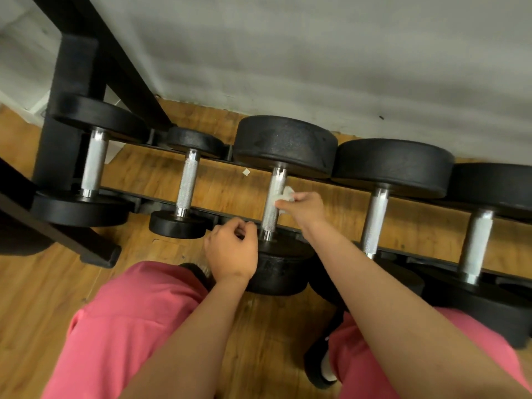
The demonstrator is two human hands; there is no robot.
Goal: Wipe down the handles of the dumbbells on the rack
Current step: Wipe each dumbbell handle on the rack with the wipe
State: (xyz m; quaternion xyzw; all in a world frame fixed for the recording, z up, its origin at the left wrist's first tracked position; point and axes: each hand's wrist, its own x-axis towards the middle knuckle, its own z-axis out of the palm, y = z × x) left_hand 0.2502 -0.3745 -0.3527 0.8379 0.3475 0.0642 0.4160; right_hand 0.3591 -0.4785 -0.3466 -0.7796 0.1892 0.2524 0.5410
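Nearest us were pink shorts (129, 326). Our right hand (305, 208) pinched a crumpled white wipe (285, 194), soft and light, against the knurled steel handle (270, 217) of the middle dumbbell (285, 142). The dumbbell lay across the black rack (73, 70), and we judged it heavy and rigid. Our left hand (231, 251) was curled at the near rail; we could not tell whether it gripped anything. We judged the knurling likely to snag the wipe.

One wide-angle camera, worn on the head, looks forward and steeply down from close above the pink-clad thighs (129, 318) onto a low black metal rack (72, 82) of black round-headed dumbbells (285, 142). It is rolled, so the rack runs slantwise below the grey wall (316, 53).
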